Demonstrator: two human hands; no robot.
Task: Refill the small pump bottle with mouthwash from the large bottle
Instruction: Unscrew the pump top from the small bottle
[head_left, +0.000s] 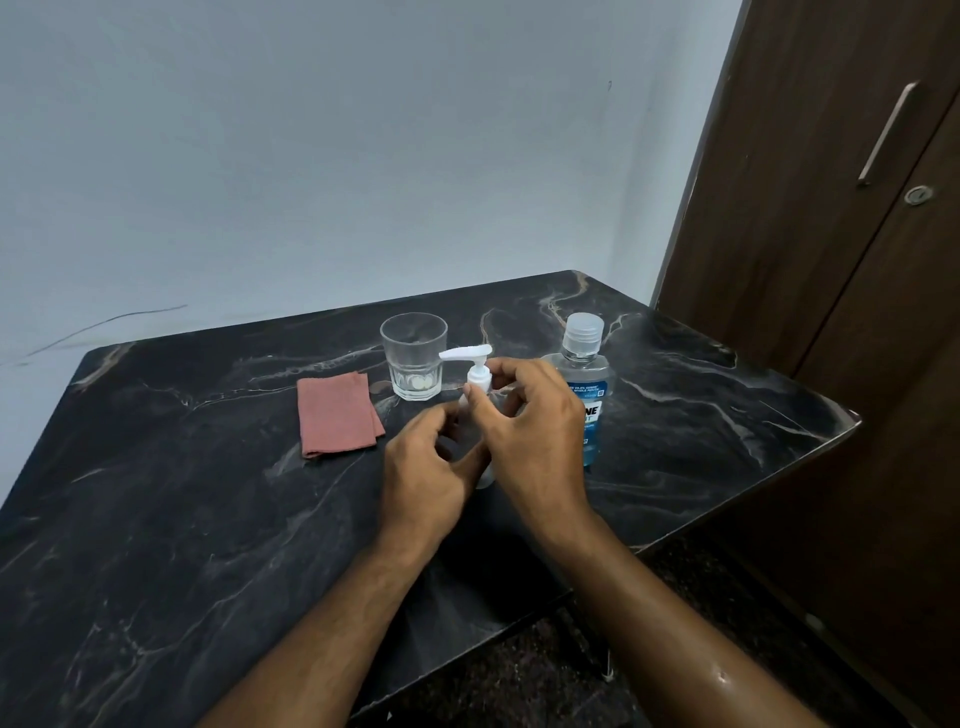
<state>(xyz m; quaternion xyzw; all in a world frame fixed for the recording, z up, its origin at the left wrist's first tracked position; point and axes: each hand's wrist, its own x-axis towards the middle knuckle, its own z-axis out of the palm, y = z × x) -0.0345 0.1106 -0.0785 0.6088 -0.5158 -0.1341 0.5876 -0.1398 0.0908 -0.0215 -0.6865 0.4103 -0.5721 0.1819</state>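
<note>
The small clear pump bottle with a white pump head stands upright on the black marble table, mostly hidden behind my hands. My left hand wraps round its clear body. My right hand pinches the white collar just under the pump spout with thumb and forefinger. Right behind my right hand stands the large mouthwash bottle, holding blue liquid, its clear ribbed cap on.
A drinking glass stands behind the pump bottle. A folded reddish cloth lies to the left. The table's right edge runs close to a dark wooden cupboard door. A pale wall is behind.
</note>
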